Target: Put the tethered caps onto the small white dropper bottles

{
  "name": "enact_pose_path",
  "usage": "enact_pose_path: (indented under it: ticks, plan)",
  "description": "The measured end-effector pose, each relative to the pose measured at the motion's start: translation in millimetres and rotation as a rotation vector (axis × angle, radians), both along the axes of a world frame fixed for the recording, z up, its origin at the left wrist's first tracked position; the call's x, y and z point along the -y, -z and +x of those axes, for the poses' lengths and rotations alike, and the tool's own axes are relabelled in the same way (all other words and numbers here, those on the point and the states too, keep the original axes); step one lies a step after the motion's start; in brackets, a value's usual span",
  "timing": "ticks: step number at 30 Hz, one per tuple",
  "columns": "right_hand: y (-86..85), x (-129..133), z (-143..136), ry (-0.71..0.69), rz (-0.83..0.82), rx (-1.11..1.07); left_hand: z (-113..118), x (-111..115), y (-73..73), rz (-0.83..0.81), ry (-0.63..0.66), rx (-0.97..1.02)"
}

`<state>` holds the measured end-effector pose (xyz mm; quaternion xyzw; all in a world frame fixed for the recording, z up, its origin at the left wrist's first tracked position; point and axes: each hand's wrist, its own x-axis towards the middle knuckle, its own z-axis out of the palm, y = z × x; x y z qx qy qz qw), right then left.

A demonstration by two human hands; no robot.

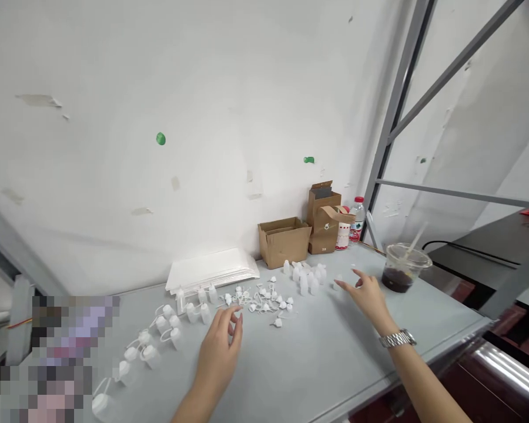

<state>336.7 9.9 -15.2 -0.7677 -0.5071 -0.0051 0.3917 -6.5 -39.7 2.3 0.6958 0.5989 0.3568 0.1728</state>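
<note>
My left hand [220, 348] hovers over the front of the grey table, fingers loosely bent and apart, with nothing visible in them. Just beyond its fingertips lies a loose heap of small white caps with straps [264, 298]. My right hand [369, 298] reaches toward the right side, thumb and index finger spread. A small translucent piece, perhaps a bottle [337, 281], is beside its fingertips; I see no grip on it. Small uncapped translucent bottles [308, 282] stand in a cluster between the heap and that hand. Several capped bottles [149, 356] stand in rows at the left.
A stack of white sheets [211, 269], an open cardboard box [286, 242], a brown paper bag [324, 226] and a red-capped water bottle [357, 220] line the wall. At the right stands a plastic cup with dark drink and straw [397, 279]. A metal frame [390, 138] rises behind.
</note>
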Motion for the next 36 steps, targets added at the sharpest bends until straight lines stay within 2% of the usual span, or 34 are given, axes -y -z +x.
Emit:
enact_pose_path:
  ticks: [5,10,14,17,20,23,26,30,33,36]
  plan:
    - [10.2,-7,-3,-0.108,-0.026,-0.090,8,13,-2.0,-0.159,0.053,-0.170]
    - [2.1,13,-17,-0.110,0.081,-0.125,19,3,-3.8,-0.119,0.069,-0.362]
    - [-1.0,48,-57,-0.217,0.151,-0.208,32,-17,0.0,-0.046,0.081,-0.421]
    - [2.5,75,-107,-0.378,0.169,-0.523,43,-32,6.2,-0.044,0.097,-0.406]
    - [7.4,94,-151,-0.531,0.076,-0.680,48,-41,12.4,-0.054,0.078,-0.358]
    - [13.7,103,-174,-0.599,-0.009,-0.712,44,-44,14.6,-0.061,0.033,-0.265]
    - [21.9,104,-180,-0.576,0.012,-0.732,33,-41,11.3,-0.083,-0.038,-0.128]
    - [26.9,107,-186,-0.621,0.041,-0.696,14,-30,1.8,-0.130,-0.130,0.084]
    - [21.7,111,-190,-0.631,0.032,-0.691,5,-16,-4.3,-0.165,-0.174,0.192]
    - [13.2,114,-194,-0.646,0.007,-0.745,6,0,-5.8,-0.245,-0.157,0.345]
